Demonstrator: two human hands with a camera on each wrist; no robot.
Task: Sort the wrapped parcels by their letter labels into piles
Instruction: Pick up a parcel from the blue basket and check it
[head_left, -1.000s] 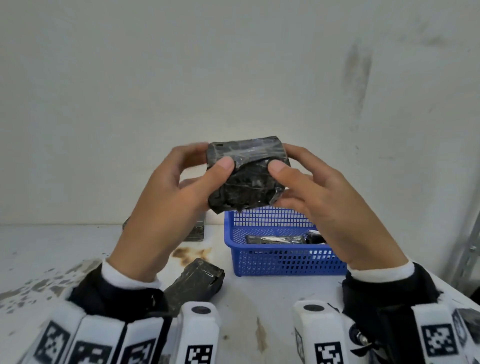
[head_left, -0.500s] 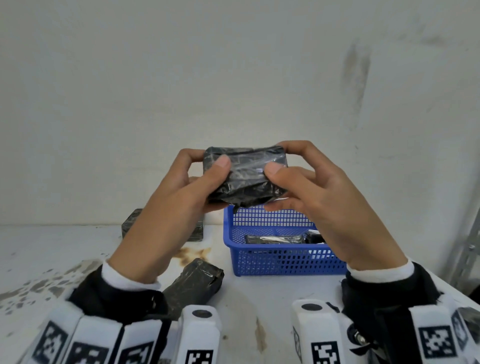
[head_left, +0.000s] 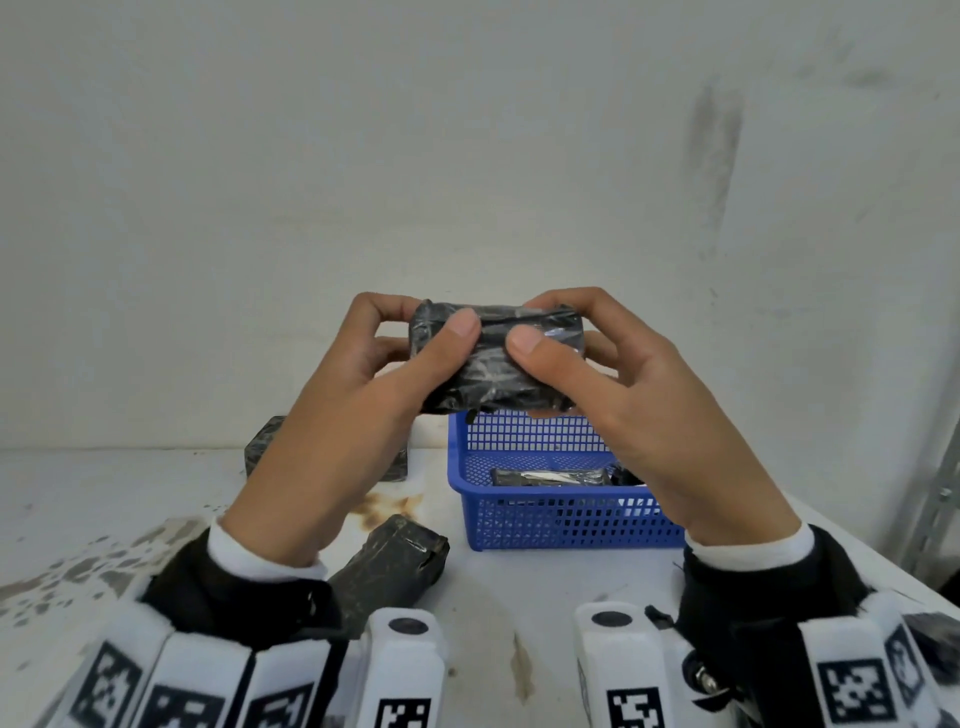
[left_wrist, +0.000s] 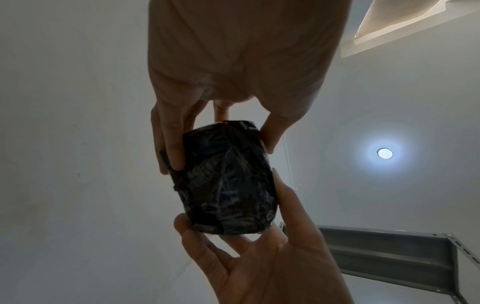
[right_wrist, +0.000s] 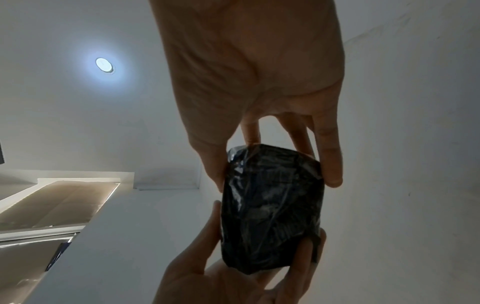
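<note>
1. Left hand (head_left: 332, 431) and right hand (head_left: 670, 415) both pinch one black wrapped parcel (head_left: 498, 364), thumbs on the near face, fingers curled behind; it is held in the air above the blue basket (head_left: 561, 525).
2. No letter label readable on any face in the head or wrist views; wrap is glossy and wrinkled.
3. Risk: label likely on a hidden side, so a misread or guess would send it to the wrong pile.
4. Risk: slick film plus fingertip-only grip; turning it could let it slip back into the basket.
5. More parcels (head_left: 550, 477) lie in the basket; one parcel near the left wrist (head_left: 389, 566) and another by the wall (head_left: 265, 447) sit on the counter (head_left: 104, 493), well apart. Which piles they mark is unclear, so they could get mixed.
</note>
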